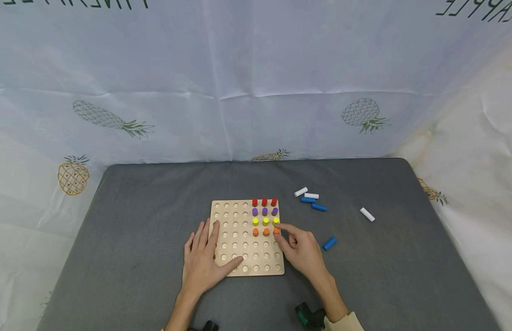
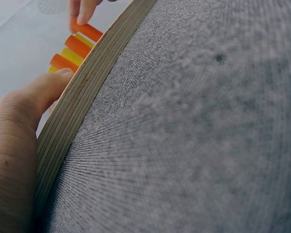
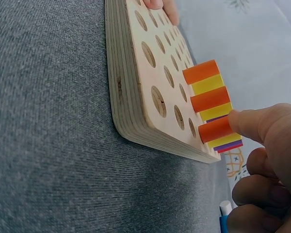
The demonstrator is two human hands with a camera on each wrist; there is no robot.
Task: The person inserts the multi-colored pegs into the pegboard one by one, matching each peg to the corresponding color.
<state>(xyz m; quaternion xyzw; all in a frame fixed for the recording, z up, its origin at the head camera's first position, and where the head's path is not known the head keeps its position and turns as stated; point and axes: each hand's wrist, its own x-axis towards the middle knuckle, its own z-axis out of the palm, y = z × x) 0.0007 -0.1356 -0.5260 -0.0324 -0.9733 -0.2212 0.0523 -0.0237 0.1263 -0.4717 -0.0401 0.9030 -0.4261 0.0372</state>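
A square wooden pegboard (image 1: 250, 251) lies on the grey cloth, its upper right holding short rows of red pegs (image 1: 264, 202), purple pegs (image 1: 264, 212), yellow pegs (image 1: 255, 222) and orange pegs (image 1: 255, 232). My left hand (image 1: 203, 265) rests on the board's left side with fingers extended and thumb spread over the lower edge. At the right edge, my right hand (image 1: 304, 253) pinches the top of the rightmost orange peg (image 3: 216, 130) between thumb and index finger. That peg stands upright in its hole, in line with the other orange ones.
Loose white pegs (image 1: 300, 192) and blue pegs (image 1: 319, 207) lie to the board's upper right. One blue peg (image 1: 329, 243) is close to my right hand, and a white peg (image 1: 367, 214) lies farther right. A pineapple-print curtain (image 1: 239, 59) hangs behind the table.
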